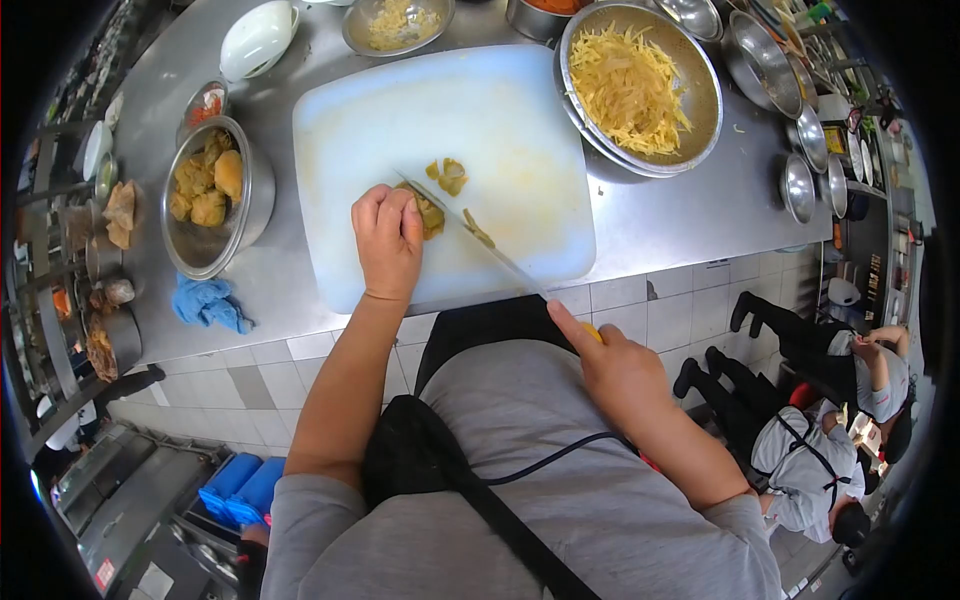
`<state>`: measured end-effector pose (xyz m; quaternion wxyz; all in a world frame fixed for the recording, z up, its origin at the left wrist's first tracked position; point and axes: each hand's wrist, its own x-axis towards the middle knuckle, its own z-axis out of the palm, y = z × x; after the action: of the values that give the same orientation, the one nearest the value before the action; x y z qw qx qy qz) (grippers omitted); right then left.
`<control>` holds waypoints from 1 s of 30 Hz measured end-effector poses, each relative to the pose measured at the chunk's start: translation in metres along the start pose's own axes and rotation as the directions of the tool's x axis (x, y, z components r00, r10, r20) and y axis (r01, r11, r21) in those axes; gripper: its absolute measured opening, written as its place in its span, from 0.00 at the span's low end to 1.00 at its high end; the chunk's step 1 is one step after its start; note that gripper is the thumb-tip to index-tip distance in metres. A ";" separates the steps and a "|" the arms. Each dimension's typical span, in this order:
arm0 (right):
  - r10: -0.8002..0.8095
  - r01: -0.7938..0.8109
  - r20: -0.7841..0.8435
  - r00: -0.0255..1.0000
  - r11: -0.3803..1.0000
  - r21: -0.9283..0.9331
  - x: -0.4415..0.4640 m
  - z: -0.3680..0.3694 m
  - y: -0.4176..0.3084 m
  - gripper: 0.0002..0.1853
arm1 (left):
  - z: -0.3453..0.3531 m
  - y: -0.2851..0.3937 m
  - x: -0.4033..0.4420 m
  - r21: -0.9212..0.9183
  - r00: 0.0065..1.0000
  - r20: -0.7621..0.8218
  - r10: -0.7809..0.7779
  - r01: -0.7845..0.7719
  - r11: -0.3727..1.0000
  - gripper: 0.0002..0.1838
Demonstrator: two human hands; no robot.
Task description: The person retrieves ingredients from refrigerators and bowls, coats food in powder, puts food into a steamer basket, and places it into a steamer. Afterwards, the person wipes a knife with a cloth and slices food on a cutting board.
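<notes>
On the white cutting board [510, 130], my left hand [388, 240] has its fingers curled and pressed on a greenish-brown vegetable piece [430, 217]. The knife [490, 245] lies diagonally across the board, its blade against the right side of that piece. My right hand [615, 365] is wrapped round the knife's yellow handle near the board's front edge, index finger stretched along it. Cut slices [452, 177] rest just beyond the blade, and a thin strip [479, 229] lies along its right side.
A metal bowl [262, 190] with similar lumps stands left, beside a blue cloth [210, 303]. At the right back, a large bowl holds yellow shreds [630, 88]. Smaller bowls [797, 188] line the right. Two people [815, 465] are at the far right.
</notes>
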<state>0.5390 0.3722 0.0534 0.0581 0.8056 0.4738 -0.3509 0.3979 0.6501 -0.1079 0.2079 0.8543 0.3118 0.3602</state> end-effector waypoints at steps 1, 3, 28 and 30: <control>-0.024 0.024 -0.016 1.000 1.000 -0.001 -0.009 -0.008 -0.003 0.48 | 0.000 0.000 0.000 0.000 1.000 -0.001 0.000 0.000 1.000 0.10; -0.052 0.052 -0.032 0.998 0.999 -0.001 -0.022 -0.019 -0.006 0.48 | 0.000 -0.001 -0.001 0.005 1.000 0.010 -0.020 0.020 1.000 0.11; -0.091 0.101 -0.128 0.988 0.992 0.070 0.063 0.029 -0.011 0.48 | -0.003 0.001 0.001 -0.006 1.000 0.016 -0.019 0.019 1.000 0.09; -0.074 0.078 -0.076 0.994 0.995 0.060 0.045 0.031 0.000 0.47 | -0.003 0.001 0.002 0.007 1.000 0.015 -0.012 0.012 1.000 0.09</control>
<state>0.5368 0.3913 0.0024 0.0017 0.8008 0.4946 -0.3378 0.3971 0.6513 -0.1038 0.2091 0.8558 0.3166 0.3515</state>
